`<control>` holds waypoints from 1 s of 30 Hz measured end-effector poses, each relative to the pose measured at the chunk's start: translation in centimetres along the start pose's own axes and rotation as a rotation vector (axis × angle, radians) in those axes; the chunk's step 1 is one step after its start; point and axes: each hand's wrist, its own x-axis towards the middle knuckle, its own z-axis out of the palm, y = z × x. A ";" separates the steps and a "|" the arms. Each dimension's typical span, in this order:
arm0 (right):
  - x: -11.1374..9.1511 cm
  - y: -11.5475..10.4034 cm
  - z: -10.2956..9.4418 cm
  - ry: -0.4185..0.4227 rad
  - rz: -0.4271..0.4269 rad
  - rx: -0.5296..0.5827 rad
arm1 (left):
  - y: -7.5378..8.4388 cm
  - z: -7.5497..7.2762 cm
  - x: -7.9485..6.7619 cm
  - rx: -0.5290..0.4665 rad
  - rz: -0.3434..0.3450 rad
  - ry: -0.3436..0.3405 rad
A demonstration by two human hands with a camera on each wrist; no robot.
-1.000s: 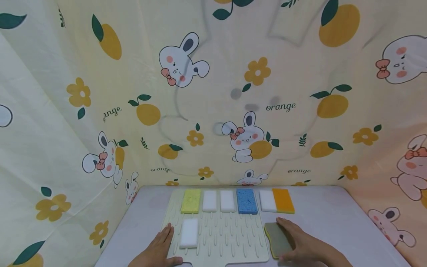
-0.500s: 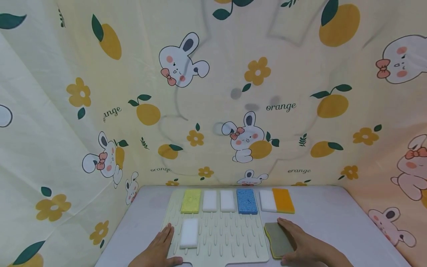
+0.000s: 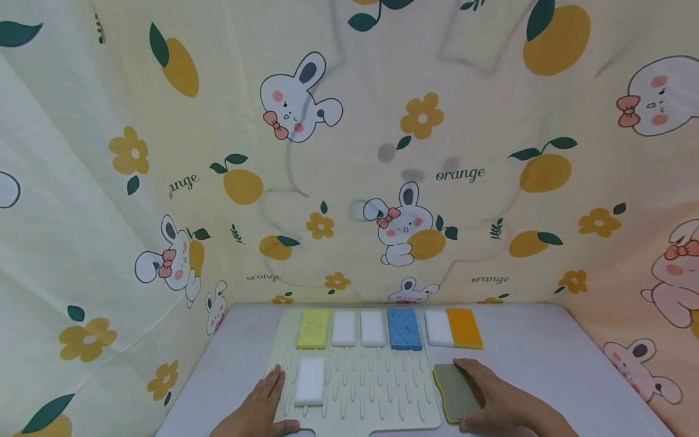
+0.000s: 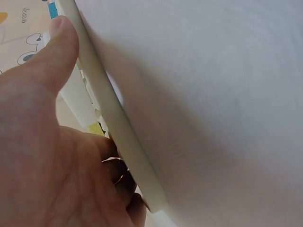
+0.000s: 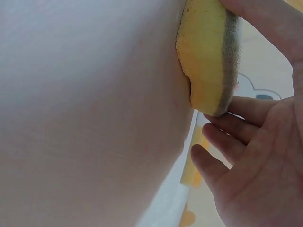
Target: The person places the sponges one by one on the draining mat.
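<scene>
My left hand [image 3: 255, 405] lies along the left front corner of a pale drainboard [image 3: 382, 419] with raised ridges. Its fingers run straight up the board's left side, and the thumb touches the front edge; in the left wrist view the fingertips meet the board's rim [image 4: 120, 137]. Beside the board's right edge, my right hand [image 3: 505, 400] spans a scouring sponge [image 3: 455, 394], thumb at the near end and index finger at the far end. This sponge is grey-green on top, with a wavy yellow body [image 5: 203, 56] in the right wrist view. A white block sponge [image 3: 309, 381] lies on the board near my left fingers.
Along the board's back lie a yellow sponge [image 3: 313, 329], two white sponges [image 3: 343, 329] and a blue sponge [image 3: 404, 329]. Right of them, a white sponge [image 3: 438, 329] and an orange sponge [image 3: 464, 328] lie side by side. A patterned curtain [image 3: 349, 152] encloses the white table [image 3: 535, 358].
My right thumb has shifted slightly to the right along the sponge's near end. The left hand, the board and the other sponges stay where they were.
</scene>
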 end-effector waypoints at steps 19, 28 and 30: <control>0.1 0.2 -0.5 0.025 -0.024 0.006 | -0.2 0.2 0.1 -0.023 -0.016 0.006; -0.3 0.0 -0.9 0.072 -0.023 -0.034 | 0.1 0.1 -0.3 -0.011 0.012 0.028; -0.3 -0.2 -0.9 0.086 -0.030 -0.048 | 0.2 0.0 -0.5 -0.010 0.035 0.039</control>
